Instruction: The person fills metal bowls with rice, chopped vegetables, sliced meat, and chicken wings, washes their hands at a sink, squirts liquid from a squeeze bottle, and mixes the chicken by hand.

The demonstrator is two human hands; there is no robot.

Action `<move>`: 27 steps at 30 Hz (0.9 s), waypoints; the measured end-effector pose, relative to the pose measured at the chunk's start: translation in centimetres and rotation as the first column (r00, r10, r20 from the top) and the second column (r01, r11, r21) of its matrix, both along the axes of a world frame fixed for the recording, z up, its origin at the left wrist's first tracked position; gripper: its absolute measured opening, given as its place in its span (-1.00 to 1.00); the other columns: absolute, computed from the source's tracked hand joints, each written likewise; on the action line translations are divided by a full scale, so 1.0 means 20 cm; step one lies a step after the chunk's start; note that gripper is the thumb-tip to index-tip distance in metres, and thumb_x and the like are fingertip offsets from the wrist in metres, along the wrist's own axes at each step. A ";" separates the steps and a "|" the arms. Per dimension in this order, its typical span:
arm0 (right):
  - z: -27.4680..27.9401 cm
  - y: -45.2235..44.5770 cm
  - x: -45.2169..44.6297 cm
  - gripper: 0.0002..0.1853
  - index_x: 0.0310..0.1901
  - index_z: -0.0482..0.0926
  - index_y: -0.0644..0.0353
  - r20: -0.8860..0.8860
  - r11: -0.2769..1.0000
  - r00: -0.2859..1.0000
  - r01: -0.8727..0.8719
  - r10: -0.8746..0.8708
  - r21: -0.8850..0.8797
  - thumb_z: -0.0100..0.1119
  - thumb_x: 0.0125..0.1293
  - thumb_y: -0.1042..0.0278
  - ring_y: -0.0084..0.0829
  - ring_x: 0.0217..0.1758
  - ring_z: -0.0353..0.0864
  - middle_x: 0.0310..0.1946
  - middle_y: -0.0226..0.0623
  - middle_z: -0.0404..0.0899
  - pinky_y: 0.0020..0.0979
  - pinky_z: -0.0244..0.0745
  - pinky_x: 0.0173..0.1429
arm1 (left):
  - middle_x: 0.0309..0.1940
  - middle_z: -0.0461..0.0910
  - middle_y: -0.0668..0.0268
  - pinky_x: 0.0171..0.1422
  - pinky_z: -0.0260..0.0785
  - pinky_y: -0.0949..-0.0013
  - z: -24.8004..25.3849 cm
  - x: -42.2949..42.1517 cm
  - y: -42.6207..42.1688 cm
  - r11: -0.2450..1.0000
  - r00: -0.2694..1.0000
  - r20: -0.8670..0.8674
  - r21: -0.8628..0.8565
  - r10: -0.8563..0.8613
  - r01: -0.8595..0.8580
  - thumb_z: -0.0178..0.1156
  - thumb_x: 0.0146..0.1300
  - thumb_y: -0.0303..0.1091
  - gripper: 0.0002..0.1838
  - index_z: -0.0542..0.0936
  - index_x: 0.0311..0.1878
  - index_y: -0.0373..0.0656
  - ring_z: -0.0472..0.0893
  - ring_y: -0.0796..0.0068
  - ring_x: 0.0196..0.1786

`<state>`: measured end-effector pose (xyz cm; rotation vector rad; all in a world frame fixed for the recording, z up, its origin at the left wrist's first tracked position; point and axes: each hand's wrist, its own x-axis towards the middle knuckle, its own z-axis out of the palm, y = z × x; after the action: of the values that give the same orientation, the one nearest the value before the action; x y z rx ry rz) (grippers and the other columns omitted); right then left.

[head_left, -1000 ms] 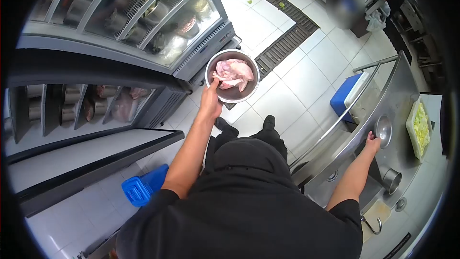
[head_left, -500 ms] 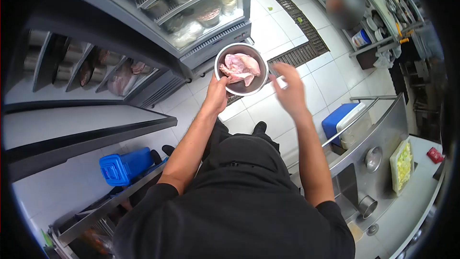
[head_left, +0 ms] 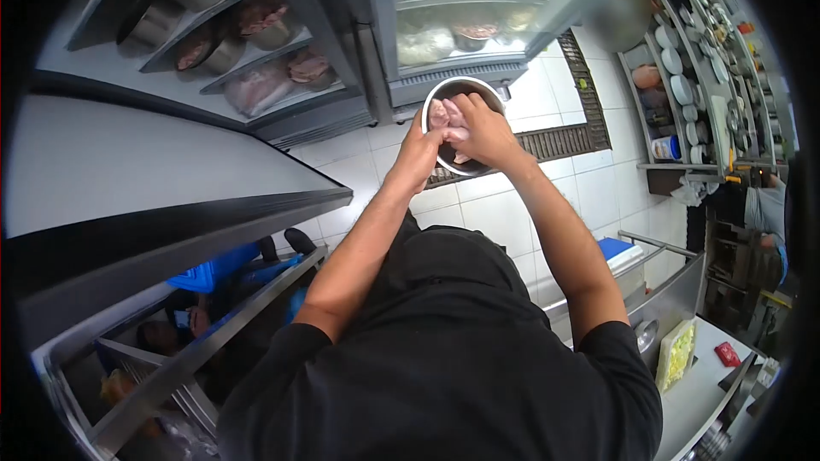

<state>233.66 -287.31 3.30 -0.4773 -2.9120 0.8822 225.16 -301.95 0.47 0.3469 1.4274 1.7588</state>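
Note:
A round steel bowl (head_left: 448, 157) is held out in front of me, tilted so its inside shows. My left hand (head_left: 415, 156) grips its left rim, thumb over the edge. Pale pink raw chicken (head_left: 441, 113) lies in the bowl. Reaching in from the right, my right hand (head_left: 487, 132) has its fingers curled on the chicken; the fingertips are partly hidden by the meat.
An open fridge (head_left: 265, 111) with pots and bagged meat stands at left, its door (head_left: 154, 154) swung out beside my left arm. A glass-door fridge (head_left: 461, 68) is ahead. At right are a dish rack (head_left: 683, 85) and a counter with a tray of chopped greens (head_left: 677, 357).
My right hand has moved from beside the bowl into it, onto the chicken. The view has turned, and the open fridge shows more fully. My left hand still holds the bowl.

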 end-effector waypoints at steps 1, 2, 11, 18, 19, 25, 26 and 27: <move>0.00 -0.02 -0.05 -0.43 0.12 0.45 0.12 -0.051 1.000 0.999 0.007 -0.009 -0.030 0.43 0.07 0.23 0.07 0.03 0.58 -0.02 -0.09 0.49 -0.04 0.53 0.09 | 0.19 0.47 0.19 0.31 0.29 0.34 0.01 -0.05 -0.03 1.000 1.000 -0.005 -0.020 -0.003 0.002 -0.05 0.20 -0.57 -0.34 0.31 0.45 -0.26 0.45 0.42 0.16; -0.01 -0.05 -0.08 -0.45 0.11 0.45 0.11 -0.085 0.999 0.996 0.008 -0.011 -0.040 0.42 0.08 0.23 0.08 0.05 0.58 -0.01 -0.09 0.49 -0.03 0.54 0.09 | 0.16 0.47 0.21 0.27 0.30 0.36 0.02 -0.09 -0.07 0.999 1.000 -0.007 -0.043 -0.009 0.009 -0.05 0.17 -0.58 -0.31 0.30 0.46 -0.26 0.44 0.44 0.11; 0.06 0.02 -0.40 -0.76 -0.08 0.55 0.25 -0.211 0.837 0.944 0.104 -0.253 -0.537 0.20 0.19 0.49 -0.39 -0.23 0.63 -0.23 -0.29 0.61 -0.36 0.55 -0.13 | 0.12 0.51 0.17 0.01 0.61 0.34 0.04 -0.33 -0.20 0.996 0.976 0.199 0.014 0.088 -0.092 -0.08 0.22 -0.57 -0.43 0.32 0.36 -0.23 0.62 0.37 0.07; 0.34 0.19 -0.54 -0.84 -0.13 0.55 0.21 -0.115 0.639 0.973 0.039 -0.198 -0.769 0.21 0.29 0.39 -0.56 -0.34 0.55 -0.33 -0.40 0.56 -0.44 0.51 -0.32 | 0.17 0.46 0.14 0.05 0.61 0.05 0.05 -0.42 -0.20 0.978 0.947 0.268 0.062 0.178 -0.201 -0.04 0.19 -0.55 -0.35 0.26 0.42 -0.09 0.59 0.23 0.12; 0.35 0.21 -0.56 -0.84 -0.14 0.55 0.21 -0.137 0.649 0.974 0.011 -0.178 -0.761 0.21 0.29 0.39 -0.56 -0.33 0.54 -0.33 -0.40 0.55 -0.44 0.52 -0.32 | 0.17 0.46 0.15 0.06 0.61 0.05 0.05 -0.43 -0.19 0.975 0.946 0.269 0.074 0.183 -0.210 -0.04 0.19 -0.55 -0.35 0.26 0.42 -0.10 0.58 0.22 0.14; 0.36 0.36 -0.67 -0.83 -0.12 0.54 0.19 -0.145 0.607 0.978 -0.023 -0.152 -0.794 0.20 0.27 0.39 -0.57 -0.35 0.54 -0.32 -0.42 0.54 -0.43 0.52 -0.33 | 0.19 0.45 0.13 0.10 0.60 -0.01 0.09 -0.47 -0.08 0.944 0.916 0.284 0.088 0.283 -0.319 -0.06 0.21 -0.56 -0.36 0.26 0.42 -0.14 0.56 0.18 0.18; 0.36 0.38 -0.69 -0.83 -0.13 0.54 0.18 -0.137 0.597 0.978 -0.017 -0.157 -0.802 0.17 0.25 0.41 -0.57 -0.39 0.55 -0.34 -0.43 0.55 -0.44 0.51 -0.34 | 0.19 0.45 0.13 0.11 0.60 -0.01 0.07 -0.48 -0.06 0.941 0.910 0.295 0.083 0.291 -0.328 -0.06 0.21 -0.56 -0.37 0.26 0.42 -0.14 0.56 0.18 0.19; 0.36 0.40 -0.71 -0.82 -0.13 0.54 0.17 -0.127 0.586 0.979 -0.008 -0.161 -0.810 0.15 0.22 0.43 -0.58 -0.43 0.56 -0.36 -0.43 0.55 -0.45 0.50 -0.36 | 0.19 0.45 0.13 0.12 0.60 -0.02 0.06 -0.49 -0.04 0.939 0.903 0.309 0.076 0.299 -0.336 -0.06 0.21 -0.56 -0.37 0.26 0.41 -0.15 0.55 0.17 0.20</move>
<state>219.48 -279.29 10.41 -0.5005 -2.1143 2.1053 215.27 -302.68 1.67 -0.0914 1.2080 2.0715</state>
